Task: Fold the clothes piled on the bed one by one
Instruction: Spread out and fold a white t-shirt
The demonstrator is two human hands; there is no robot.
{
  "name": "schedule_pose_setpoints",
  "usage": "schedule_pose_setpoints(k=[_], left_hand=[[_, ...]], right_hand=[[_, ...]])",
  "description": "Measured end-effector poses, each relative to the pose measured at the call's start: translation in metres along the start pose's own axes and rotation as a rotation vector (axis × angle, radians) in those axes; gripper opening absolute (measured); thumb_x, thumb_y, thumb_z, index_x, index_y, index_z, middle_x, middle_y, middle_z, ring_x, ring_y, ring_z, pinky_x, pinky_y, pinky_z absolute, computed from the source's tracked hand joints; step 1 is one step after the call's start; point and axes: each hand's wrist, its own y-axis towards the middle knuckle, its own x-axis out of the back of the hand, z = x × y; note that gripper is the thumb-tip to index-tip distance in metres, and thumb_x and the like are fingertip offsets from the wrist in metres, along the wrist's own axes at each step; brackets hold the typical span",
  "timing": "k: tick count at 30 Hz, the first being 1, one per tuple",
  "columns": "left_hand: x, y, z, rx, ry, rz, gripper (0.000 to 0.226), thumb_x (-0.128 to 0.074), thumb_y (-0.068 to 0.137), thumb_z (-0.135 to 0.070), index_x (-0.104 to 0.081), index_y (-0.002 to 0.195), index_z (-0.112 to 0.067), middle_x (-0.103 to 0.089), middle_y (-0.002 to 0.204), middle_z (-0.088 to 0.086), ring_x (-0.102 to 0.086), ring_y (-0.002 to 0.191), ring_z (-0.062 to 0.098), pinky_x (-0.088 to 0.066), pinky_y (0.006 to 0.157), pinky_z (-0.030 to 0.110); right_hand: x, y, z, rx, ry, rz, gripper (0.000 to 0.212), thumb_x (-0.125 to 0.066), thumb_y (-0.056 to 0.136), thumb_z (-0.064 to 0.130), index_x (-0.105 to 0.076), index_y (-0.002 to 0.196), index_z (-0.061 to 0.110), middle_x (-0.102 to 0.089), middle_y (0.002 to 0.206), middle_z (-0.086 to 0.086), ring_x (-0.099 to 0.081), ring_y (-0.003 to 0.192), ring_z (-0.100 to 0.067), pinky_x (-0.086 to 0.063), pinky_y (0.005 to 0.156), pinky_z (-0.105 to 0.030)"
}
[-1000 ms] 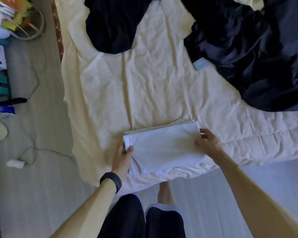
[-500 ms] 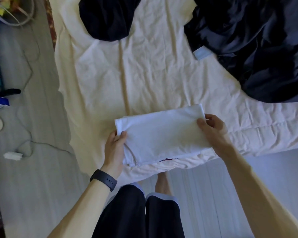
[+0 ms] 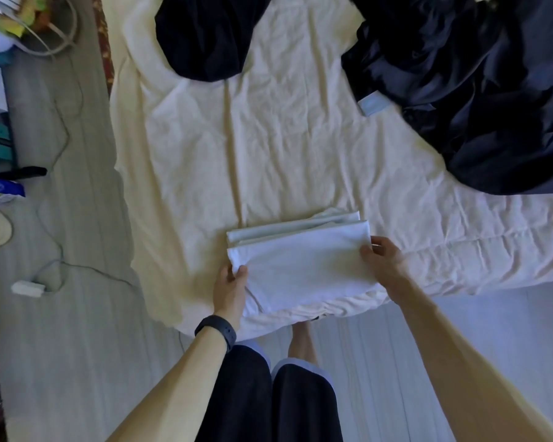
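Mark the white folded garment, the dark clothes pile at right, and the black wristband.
white folded garment (image 3: 304, 269), head view, middle of its top layer.
dark clothes pile (image 3: 498, 100), head view, centre of the heap.
black wristband (image 3: 216, 328), head view, band face on the left wrist.

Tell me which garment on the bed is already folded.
The white garment between the left hand and right hand; the dark garment and dark pile behind lie crumpled.
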Motion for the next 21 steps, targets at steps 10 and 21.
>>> schedule_pose_setpoints(k=[10, 21], left_hand=[[0.009, 0.009, 0.010, -0.110, -0.061, -0.063, 0.008, -0.058, 0.100, -0.027, -0.061, 0.101, -0.020, -0.067, 0.088, -0.010, -0.064, 0.083, 0.007, -0.049, 0.076, 0.029], [0.013, 0.024, 0.001, -0.038, 0.007, -0.018, 0.026, -0.062, 0.098, -0.036, -0.061, 0.113, -0.015, -0.071, 0.107, 0.004, -0.068, 0.102, 0.024, -0.053, 0.097, 0.048]], right_hand=[[-0.007, 0.001, 0.005, 0.171, -0.140, -0.095, 0.029, -0.055, 0.103, 0.040, -0.059, 0.119, 0.016, -0.066, 0.106, -0.004, -0.063, 0.098, -0.026, -0.050, 0.085, -0.039], [-0.016, 0.013, 0.014, 0.083, -0.335, -0.140, 0.036, -0.047, 0.104, 0.045, -0.058, 0.123, 0.017, -0.063, 0.103, 0.000, -0.060, 0.101, -0.029, -0.044, 0.086, -0.036]])
